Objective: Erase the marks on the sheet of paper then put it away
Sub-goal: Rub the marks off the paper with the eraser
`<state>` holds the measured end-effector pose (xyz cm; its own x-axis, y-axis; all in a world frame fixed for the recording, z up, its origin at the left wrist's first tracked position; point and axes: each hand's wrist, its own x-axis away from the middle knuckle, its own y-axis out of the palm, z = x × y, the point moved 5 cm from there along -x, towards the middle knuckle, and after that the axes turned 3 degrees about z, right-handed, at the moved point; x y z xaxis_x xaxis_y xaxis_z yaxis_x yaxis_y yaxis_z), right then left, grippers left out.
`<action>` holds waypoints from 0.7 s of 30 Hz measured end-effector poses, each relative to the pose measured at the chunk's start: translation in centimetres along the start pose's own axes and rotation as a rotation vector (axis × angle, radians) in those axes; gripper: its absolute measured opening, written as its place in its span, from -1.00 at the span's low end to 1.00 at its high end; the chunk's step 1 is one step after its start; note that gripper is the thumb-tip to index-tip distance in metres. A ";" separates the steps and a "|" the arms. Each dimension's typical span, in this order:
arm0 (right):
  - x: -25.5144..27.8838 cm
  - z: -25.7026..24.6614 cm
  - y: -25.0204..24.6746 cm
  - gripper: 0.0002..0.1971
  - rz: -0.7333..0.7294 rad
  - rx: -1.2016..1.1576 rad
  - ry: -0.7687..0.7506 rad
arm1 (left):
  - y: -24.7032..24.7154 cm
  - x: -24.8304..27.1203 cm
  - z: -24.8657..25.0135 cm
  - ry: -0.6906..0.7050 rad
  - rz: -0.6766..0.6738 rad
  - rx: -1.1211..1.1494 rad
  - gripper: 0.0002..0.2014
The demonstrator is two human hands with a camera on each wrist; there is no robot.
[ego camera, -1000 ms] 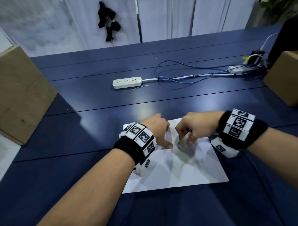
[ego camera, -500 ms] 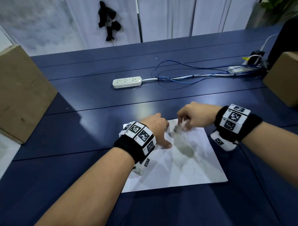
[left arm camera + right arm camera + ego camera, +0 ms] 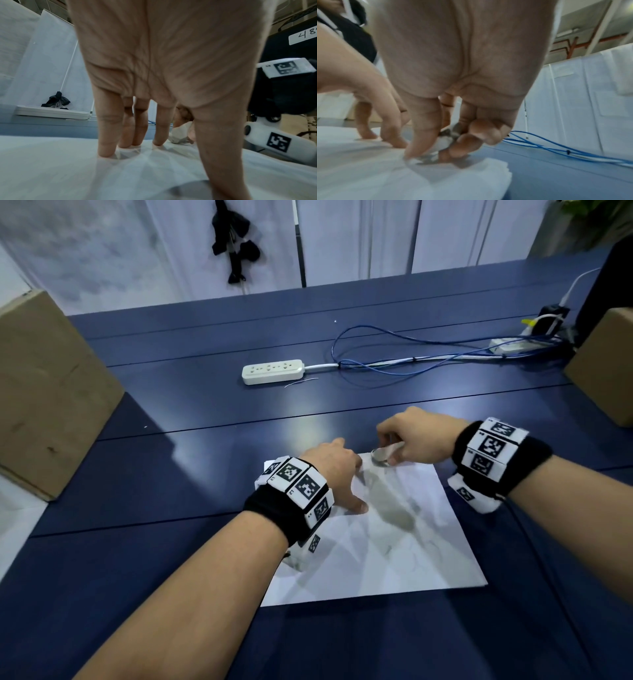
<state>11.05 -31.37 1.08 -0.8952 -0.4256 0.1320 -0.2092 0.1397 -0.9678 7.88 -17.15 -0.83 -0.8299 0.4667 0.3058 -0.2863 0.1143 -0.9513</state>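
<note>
A white sheet of paper (image 3: 383,553) lies on the dark blue table (image 3: 205,460), with faint grey smudges near its middle. My left hand (image 3: 337,474) presses on the sheet's far left part, its straight fingertips (image 3: 106,151) down on the paper (image 3: 68,169). My right hand (image 3: 411,441) pinches a small whitish, grey-smeared eraser (image 3: 385,455) at the sheet's far edge. In the right wrist view the eraser (image 3: 443,143) sits between thumb and fingers, touching the paper (image 3: 402,175).
A white power strip (image 3: 273,371) with blue and white cables (image 3: 411,359) lies farther back on the table. A cardboard box (image 3: 48,392) stands at the left, another (image 3: 603,364) at the right edge. A black object (image 3: 234,237) hangs on the white wall.
My right hand has slid with the eraser from the sheet's middle away from me to its far edge. The left hand has stayed pressing on the paper.
</note>
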 end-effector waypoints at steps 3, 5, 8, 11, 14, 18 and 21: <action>2.0 -1.0 1.1 -0.83 -0.208 -0.054 -0.089 | 0.1 -0.1 -0.1 -0.005 0.002 0.000 -0.35; 3.1 -1.7 2.1 -0.82 -0.395 -0.062 -0.123 | 0.1 -0.2 -0.1 -0.006 0.003 -0.010 -0.34; 1.5 -1.0 1.4 -0.82 -0.249 -0.025 -0.085 | 0.0 -0.2 0.1 -0.006 0.007 -0.012 -0.35; -0.5 0.0 -0.2 -0.83 0.004 -0.012 0.003 | 0.0 0.0 0.0 -0.004 0.005 -0.015 -0.30; 0.5 -0.3 0.2 -0.86 -0.054 -0.049 -0.043 | 0.1 -0.1 0.0 -0.006 0.003 -0.012 -0.33; 3.0 -1.9 2.2 -0.76 -0.397 -0.110 -0.149 | 0.1 -0.2 0.0 -0.001 0.001 -0.018 -0.34; 0.7 -0.8 1.1 -0.86 -0.156 -0.039 -0.072 | 0.0 -0.1 0.1 0.006 0.005 -0.009 -0.35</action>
<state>9.86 -30.81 0.30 -0.8206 -0.5074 0.2631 -0.3598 0.1009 -0.9276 7.93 -17.32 -0.89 -0.8282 0.4728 0.3010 -0.2782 0.1195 -0.9531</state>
